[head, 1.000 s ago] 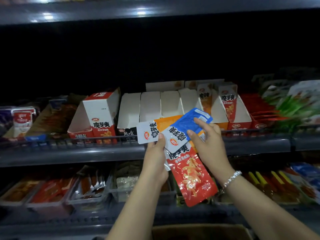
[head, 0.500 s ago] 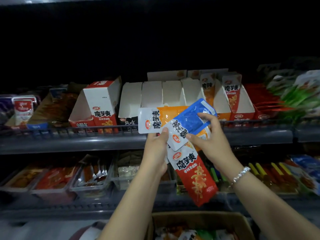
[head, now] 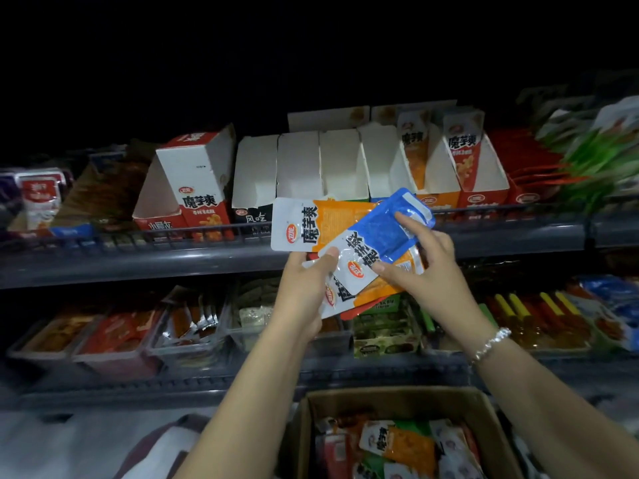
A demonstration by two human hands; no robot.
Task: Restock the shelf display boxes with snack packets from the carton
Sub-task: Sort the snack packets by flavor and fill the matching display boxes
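1. Currently, the left hand [head: 304, 288] grips a fanned stack of snack packets [head: 349, 243] above the carton [head: 397, 433].
2. Right hand [head: 425, 267] pinches the blue packet [head: 383, 233] atop the stack.
3. White display boxes [head: 311, 167] stand behind.

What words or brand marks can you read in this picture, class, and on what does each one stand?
"魔芋爽": orange packet held by the left hand.
"魔芋爽": red display box on the shelf.
"魔芋爽": red packet standing in its box.
"风吃": black box front.
Blue packet under the right hand: text sideways, unclear.
Round logos, small print: too blurred.
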